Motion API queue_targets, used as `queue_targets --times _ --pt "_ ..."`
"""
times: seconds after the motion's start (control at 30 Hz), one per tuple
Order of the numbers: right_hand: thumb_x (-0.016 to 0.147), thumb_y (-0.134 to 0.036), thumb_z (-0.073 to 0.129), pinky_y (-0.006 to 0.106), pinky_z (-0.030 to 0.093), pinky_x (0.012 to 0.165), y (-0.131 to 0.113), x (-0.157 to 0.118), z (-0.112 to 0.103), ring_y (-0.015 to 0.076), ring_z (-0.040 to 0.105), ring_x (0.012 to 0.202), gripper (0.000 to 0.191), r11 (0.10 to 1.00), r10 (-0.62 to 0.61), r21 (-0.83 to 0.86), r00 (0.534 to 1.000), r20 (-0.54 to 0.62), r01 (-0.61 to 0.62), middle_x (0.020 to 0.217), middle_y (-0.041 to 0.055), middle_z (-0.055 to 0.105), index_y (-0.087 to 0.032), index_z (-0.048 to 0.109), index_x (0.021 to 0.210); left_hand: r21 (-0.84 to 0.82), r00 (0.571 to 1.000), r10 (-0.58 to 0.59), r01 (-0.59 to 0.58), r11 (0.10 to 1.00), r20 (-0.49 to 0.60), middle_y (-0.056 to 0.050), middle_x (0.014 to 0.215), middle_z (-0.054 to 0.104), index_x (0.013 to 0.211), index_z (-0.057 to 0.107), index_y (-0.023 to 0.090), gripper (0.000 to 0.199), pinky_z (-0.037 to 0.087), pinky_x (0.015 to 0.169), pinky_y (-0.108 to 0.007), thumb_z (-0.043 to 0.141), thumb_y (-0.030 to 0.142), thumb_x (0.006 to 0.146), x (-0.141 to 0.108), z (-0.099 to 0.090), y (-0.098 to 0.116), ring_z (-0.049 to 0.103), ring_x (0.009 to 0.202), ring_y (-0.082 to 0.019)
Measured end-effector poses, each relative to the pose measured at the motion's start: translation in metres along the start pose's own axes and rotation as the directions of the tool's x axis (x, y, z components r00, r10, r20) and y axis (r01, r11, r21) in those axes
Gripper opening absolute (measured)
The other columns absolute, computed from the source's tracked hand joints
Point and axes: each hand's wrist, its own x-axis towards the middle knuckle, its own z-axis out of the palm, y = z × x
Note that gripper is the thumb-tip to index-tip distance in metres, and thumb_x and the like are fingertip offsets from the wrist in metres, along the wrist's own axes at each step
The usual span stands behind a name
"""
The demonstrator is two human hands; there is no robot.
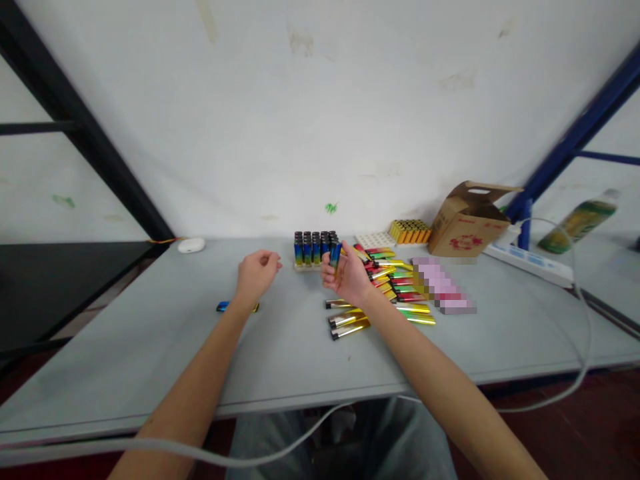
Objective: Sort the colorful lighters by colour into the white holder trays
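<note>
My right hand (350,275) is closed round a blue lighter (335,256) with a yellowish lower end, held upright in front of the rack. To its left, my left hand (258,275) hovers over the table with fingers curled together; nothing shows in them. Beneath the left wrist lies another blue lighter (223,307), partly covered by the arm. Behind the hands, several blue lighters with black tops (309,251) stand in rows in a pale tray (305,269). Loose gold, silver, red and green lighters (415,310) lie beside and beyond my right hand, partly hidden by it.
A white tray with holes (373,239) and a block of yellow-orange lighters (410,232) are by the wall. Right of them stand an open carton (465,230) and a power strip (530,261). A white case (191,245) sits back left. A cable (280,460) crosses in front.
</note>
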Motion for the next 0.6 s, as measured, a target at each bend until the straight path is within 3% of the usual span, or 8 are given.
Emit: queue_targets --times 0.17,0.37,0.6 --pt "0.093 -0.056 0.024 0.019 0.023 0.040 0.0001 0.0002 -0.0020 0.0101 0.032 0.045 0.054 1.000 -0.012 0.000 1.000 0.018 0.011 0.054 -0.0035 0.035 -0.017 0.054 0.072 0.001 1.000 -0.013 0.013 1.000 0.005 -0.006 0.071 0.073 0.075 0.066 0.018 0.025 0.050 0.069 -0.029 0.051 0.038 0.074 -0.0023 0.0002 0.0026 0.069 0.070 -0.021" --pt "0.092 -0.036 0.039 0.021 0.039 0.052 0.0037 0.0028 -0.0012 0.0113 0.045 0.056 0.031 0.996 -0.088 -0.008 0.996 -0.015 0.088 0.065 -0.0005 0.046 -0.016 0.063 0.088 0.005 1.000 0.016 -0.016 1.000 0.004 -0.006 0.069 0.073 0.072 0.065 0.018 0.024 0.050 0.067 -0.029 0.051 0.038 0.074 -0.0036 0.0003 0.0050 0.068 0.067 -0.020" --pt "0.086 -0.042 0.058 0.019 0.037 0.050 0.0047 0.0015 0.0046 0.0093 0.048 0.056 0.022 0.991 -0.085 -0.113 0.992 -0.097 0.074 0.070 -0.0032 0.052 -0.020 0.060 0.090 -0.005 1.000 0.026 -0.026 1.000 0.006 -0.005 0.067 0.073 0.072 0.066 0.018 0.024 0.050 0.066 -0.028 0.051 0.037 0.074 -0.0033 0.0018 0.0045 0.068 0.065 -0.020"
